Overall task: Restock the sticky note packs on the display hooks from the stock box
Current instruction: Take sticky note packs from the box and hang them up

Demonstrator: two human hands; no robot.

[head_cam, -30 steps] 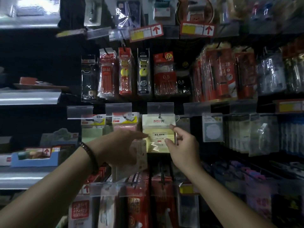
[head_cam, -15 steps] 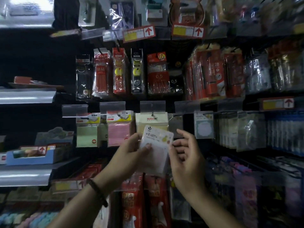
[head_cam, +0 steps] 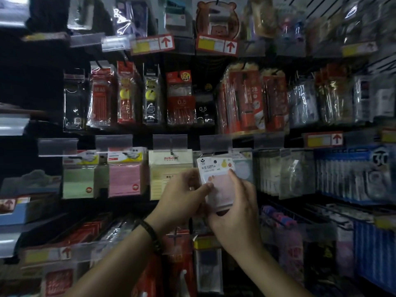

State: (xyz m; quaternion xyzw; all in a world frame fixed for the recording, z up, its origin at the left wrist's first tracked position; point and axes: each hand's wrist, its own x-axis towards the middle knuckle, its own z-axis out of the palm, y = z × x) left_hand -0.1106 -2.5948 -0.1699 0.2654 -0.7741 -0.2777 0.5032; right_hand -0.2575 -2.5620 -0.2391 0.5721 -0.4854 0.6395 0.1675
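Both of my hands hold a white and pink sticky note pack (head_cam: 216, 179) marked BE HAPPY in front of the display wall. My left hand (head_cam: 182, 200) grips its left edge, thumb across the front. My right hand (head_cam: 235, 211) holds its right side and bottom. The pack's top sits just under a clear label holder (head_cam: 215, 142) on a hook. Hanging to the left are a yellow pack (head_cam: 166, 168), a pink pack (head_cam: 125, 176) and a green pack (head_cam: 78, 179). Behind the held pack hangs a pale blue pack (head_cam: 244, 168). The stock box is not in view.
Pen and refill packs (head_cam: 180, 97) hang in the row above. Clear packets (head_cam: 289, 172) and blue packs (head_cam: 347, 174) hang to the right. Red packs (head_cam: 177, 264) hang below my wrists. Shelves with a blue tray (head_cam: 12, 213) jut out on the left.
My hands left the yellow pack on its hook. The white and pink pack came up in my left hand, moved right toward the neighbouring hook, and my right hand took hold of it too.
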